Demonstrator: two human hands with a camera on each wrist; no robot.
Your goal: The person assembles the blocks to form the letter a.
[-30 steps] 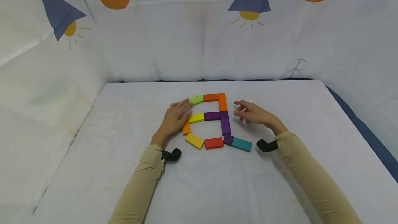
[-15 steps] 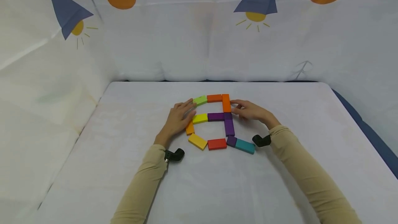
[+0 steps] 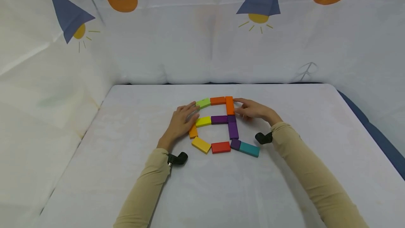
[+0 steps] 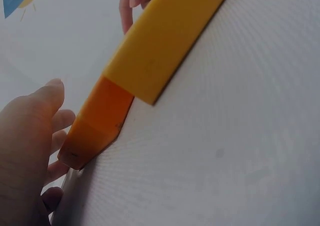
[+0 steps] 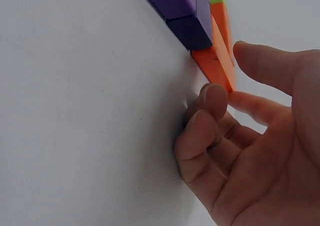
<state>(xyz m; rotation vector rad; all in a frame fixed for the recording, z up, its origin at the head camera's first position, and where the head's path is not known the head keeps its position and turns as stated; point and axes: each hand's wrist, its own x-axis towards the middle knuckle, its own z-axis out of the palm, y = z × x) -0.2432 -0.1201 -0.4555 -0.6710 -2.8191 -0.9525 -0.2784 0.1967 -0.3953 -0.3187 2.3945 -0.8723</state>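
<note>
Coloured wooden blocks lie in a linked outline on the white table. My left hand (image 3: 179, 122) lies along its left side, fingers extended, fingertips at the green block (image 3: 203, 103) and thumb near the yellow block (image 3: 203, 121). It partly covers an orange-yellow block (image 3: 193, 131), which the left wrist view shows beside the fingers. On the other side, my right hand (image 3: 254, 110) has its index finger and thumb extended at the outer edge of the orange block (image 3: 229, 105). Its other fingers curl loosely against the table in the right wrist view, gripping nothing.
Purple blocks (image 3: 233, 130) run below the orange block. Along the front are a yellow block (image 3: 201, 145), a red block (image 3: 220, 147) and a teal block (image 3: 249, 149) slanting outward. White fabric (image 3: 177, 45) with printed lamps hangs behind the table (image 3: 202, 192).
My right hand has moved left from beside the outline to the orange block's outer edge. My left hand has stayed beside the blocks; the view has shifted slightly.
</note>
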